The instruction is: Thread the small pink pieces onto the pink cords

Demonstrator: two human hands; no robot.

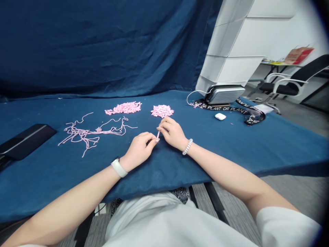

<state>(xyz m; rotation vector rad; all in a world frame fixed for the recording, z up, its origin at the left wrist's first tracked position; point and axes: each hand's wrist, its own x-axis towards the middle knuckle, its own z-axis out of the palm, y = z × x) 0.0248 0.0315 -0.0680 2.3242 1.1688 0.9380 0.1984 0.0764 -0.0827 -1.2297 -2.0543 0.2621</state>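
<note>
Between my two hands a short pink strip (158,134) is held, one end in each pinch. My left hand (141,146) is closed on its lower end, and my right hand (170,132) grips the upper end with fingertips together. Just beyond the right hand lies a small heap of pink folded pieces (162,110). A wider heap of similar pink pieces (124,107) sits to its left. Loose pink strings (84,133) are spread in a tangle left of my left hand. How the strip is folded is too small to tell.
On the left edge rests a dark flat panel (27,141). To the right are a silver ribbed case (224,95), a black lettered strap (221,108) and a white earbud case (220,116). A blue cloth (205,151) covers the table; an office chair (289,82) stands beyond.
</note>
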